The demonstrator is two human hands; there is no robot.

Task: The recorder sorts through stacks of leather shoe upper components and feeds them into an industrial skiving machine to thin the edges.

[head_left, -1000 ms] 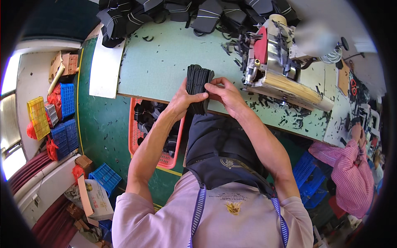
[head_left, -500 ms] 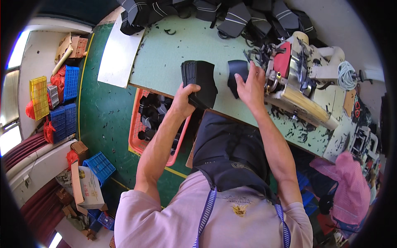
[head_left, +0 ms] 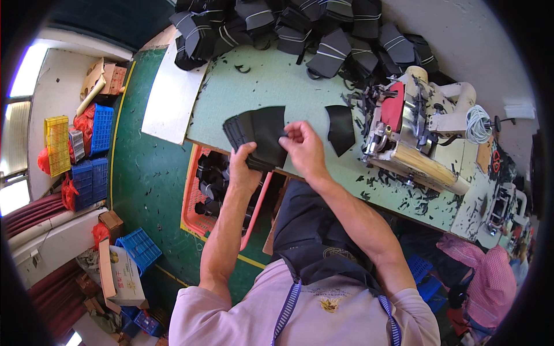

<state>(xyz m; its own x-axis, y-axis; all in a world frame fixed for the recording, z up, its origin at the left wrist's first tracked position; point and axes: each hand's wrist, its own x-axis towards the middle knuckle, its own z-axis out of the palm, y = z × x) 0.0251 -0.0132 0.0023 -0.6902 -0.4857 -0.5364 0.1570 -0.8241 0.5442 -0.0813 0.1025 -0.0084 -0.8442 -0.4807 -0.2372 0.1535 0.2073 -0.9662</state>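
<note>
My left hand (head_left: 244, 170) is closed round the near end of a fanned stack of black, flat cut pieces (head_left: 259, 134), thumb on top. At the stack's right edge is my right hand (head_left: 306, 151), with thumb and fingers drawn together in a pinch. Whether the edge of the top piece is between those fingertips is too small to make out. One loose black piece (head_left: 341, 130) with curved edges lies flat on the pale green table (head_left: 306, 86), right of the stack and apart from both hands.
A trimming or sewing machine (head_left: 412, 132) stands on the right, black scraps around it. Banded bundles of dark pieces (head_left: 330, 53) line the table's back. A pink basket (head_left: 190, 199) holding dark pieces stands below the front edge. Blue crates (head_left: 138, 248) and boxes are on the left.
My right hand has left the loose piece, now flat on the table, and moved left to the stack. My left hand has shifted slightly left and down, and the stack has fanned and tilted.
</note>
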